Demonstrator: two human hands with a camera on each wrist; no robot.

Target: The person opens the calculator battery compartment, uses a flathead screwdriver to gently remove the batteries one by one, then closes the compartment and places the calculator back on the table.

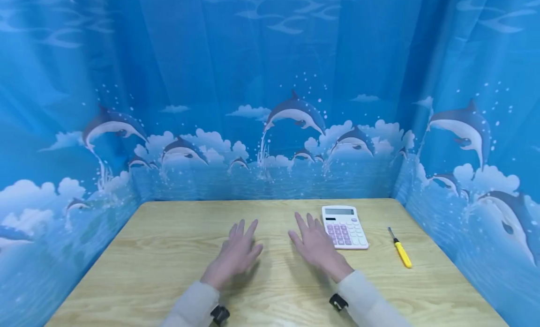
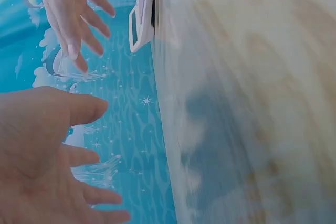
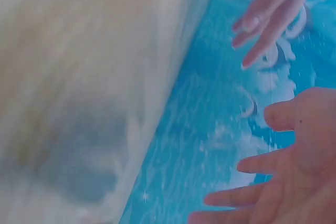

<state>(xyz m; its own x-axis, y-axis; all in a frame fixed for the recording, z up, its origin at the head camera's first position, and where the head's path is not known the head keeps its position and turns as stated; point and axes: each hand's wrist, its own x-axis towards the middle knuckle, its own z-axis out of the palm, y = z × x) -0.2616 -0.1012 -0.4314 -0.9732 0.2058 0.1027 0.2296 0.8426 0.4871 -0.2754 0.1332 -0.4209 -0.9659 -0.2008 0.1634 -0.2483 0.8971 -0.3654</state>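
Both hands hover above the wooden table with fingers spread, holding nothing. The left hand (image 1: 237, 254) is left of the middle, its shadow falling on the wood below. My right hand (image 1: 317, 247) is closest to a white calculator (image 1: 345, 227) with purple and white keys, and in the head view it covers part of its left edge. Further right lies a screwdriver (image 1: 400, 248) with a yellow handle, its tip pointing away from me. The left wrist view also shows the calculator (image 2: 142, 14) edge-on, beyond the fingers.
A light wood-grain table (image 1: 168, 252) spreads under the hands. Blue curtains (image 1: 261, 60) printed with dolphins and clouds stand along its back and both sides. Each sleeve carries a dark strap (image 1: 219, 314) at the wrist.
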